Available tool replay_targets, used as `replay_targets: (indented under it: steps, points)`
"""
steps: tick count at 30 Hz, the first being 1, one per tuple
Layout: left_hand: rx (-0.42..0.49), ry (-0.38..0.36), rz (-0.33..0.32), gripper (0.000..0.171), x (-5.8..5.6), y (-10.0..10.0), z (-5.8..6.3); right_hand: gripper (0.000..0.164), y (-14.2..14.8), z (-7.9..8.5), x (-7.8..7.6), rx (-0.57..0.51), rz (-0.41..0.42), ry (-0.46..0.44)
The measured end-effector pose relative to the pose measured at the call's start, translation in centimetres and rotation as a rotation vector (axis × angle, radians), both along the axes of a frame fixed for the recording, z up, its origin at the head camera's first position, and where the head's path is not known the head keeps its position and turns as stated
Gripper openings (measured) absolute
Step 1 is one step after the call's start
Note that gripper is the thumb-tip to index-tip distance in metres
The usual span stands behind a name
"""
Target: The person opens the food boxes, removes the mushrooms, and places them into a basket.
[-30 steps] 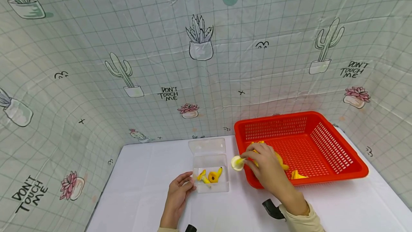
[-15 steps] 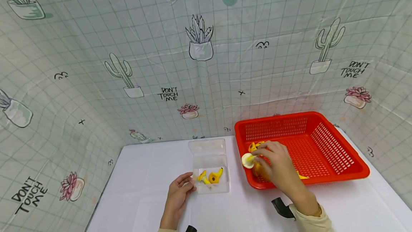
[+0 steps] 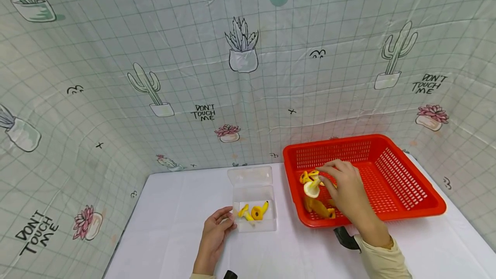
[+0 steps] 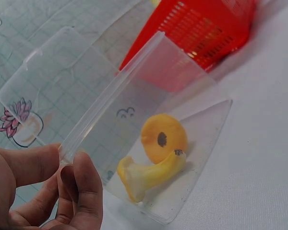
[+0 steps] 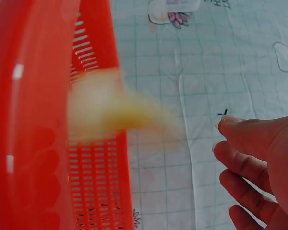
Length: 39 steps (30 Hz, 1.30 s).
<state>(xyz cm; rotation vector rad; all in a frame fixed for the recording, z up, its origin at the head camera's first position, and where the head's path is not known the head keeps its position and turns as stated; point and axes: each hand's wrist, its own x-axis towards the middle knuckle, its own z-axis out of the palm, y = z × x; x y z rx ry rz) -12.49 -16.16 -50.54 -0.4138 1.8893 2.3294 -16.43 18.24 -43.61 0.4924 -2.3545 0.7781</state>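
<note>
In the head view my left hand (image 3: 214,238) pinches the side wall of a clear plastic box (image 4: 182,81) between thumb and fingers. Its hinged lid (image 3: 252,176) stands raised at the back. Inside lie two yellow mushrooms, one with a round orange-yellow cap (image 4: 164,134) and one with a curved stem (image 4: 153,177). Over the left part of the red basket (image 3: 387,216) is my right hand (image 3: 342,186), thumb and fingers parted. Apart from its fingertips, a pale mushroom (image 3: 312,187) drops free; in the right wrist view the falling mushroom (image 5: 110,108) is blurred.
More yellow mushrooms (image 3: 317,208) lie at the basket's left end. A white cloth (image 3: 166,223) covers the table, and a patterned curtain (image 3: 271,76) rises behind and at both sides. Black camera mounts (image 3: 346,238) stick out by the wrists.
My right hand has moved right, over the basket, carrying the pale mushroom, and has just let go of it. My left hand and the box have stayed in place.
</note>
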Motion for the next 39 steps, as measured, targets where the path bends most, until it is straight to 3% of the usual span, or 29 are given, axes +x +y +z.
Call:
replay_targets:
  steps: [8,17,24,29,39]
  points:
    - [-0.004,-0.003,0.003,0.037,0.0,0.0,0.0,0.026,-0.8,-0.3,0.5,-0.004,0.024,-0.060]
    - [0.005,0.003,0.006,0.036,0.0,0.0,0.1,0.028,-4.7,-0.7,1.4,0.040,0.153,-0.012]
    - [0.003,0.016,0.007,0.037,0.2,0.1,0.3,0.027,-7.8,-1.1,2.0,0.099,0.226,-0.136]
    - [-0.002,0.018,0.008,0.038,0.3,0.1,0.3,0.026,-9.5,-1.2,1.9,0.159,0.268,-0.196]
    - [-0.007,0.011,0.004,0.039,0.1,0.0,0.2,0.026,-11.6,-2.2,0.5,0.276,0.359,-0.229]
